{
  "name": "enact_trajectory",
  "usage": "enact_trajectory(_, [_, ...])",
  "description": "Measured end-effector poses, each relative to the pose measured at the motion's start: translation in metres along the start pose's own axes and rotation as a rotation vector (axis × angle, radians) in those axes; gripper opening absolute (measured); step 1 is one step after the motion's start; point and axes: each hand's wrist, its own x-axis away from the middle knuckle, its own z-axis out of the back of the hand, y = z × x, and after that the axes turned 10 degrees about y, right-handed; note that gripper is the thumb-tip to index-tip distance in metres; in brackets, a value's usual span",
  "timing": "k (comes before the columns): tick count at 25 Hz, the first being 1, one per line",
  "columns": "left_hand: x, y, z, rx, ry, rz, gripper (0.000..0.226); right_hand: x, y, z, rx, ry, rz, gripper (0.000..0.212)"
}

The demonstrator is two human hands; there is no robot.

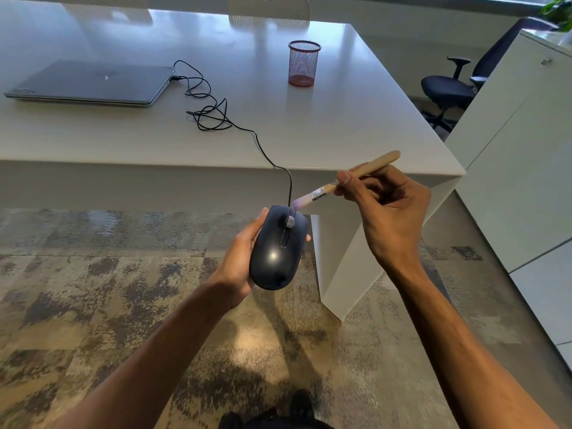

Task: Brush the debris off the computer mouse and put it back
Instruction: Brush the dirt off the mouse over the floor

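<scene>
A dark wired computer mouse point(277, 252) is held off the desk, over the floor, in my left hand point(238, 261), which grips it from the left and below. My right hand point(383, 209) pinches a small brush with a wooden handle point(362, 171). The brush's pale bristles touch the front end of the mouse, beside the scroll wheel. The mouse's black cable point(213, 116) runs up over the desk edge, loops on the white desk point(356, 134), and plugs into a shut grey laptop point(93, 83).
A red mesh pen cup point(303, 63) stands on the desk's right part. The desk's white side panel point(340, 267) is just right of the mouse. A black office chair point(448, 88) and a white cabinet point(520, 168) stand at the right. Patterned carpet lies below.
</scene>
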Motion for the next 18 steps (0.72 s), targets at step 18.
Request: enact_trajectory(18, [-0.011, 0.003, -0.011, 0.067, 0.005, 0.051, 0.065, -0.016, 0.012, 0.009, -0.101, -0.150, -0.046, 0.011])
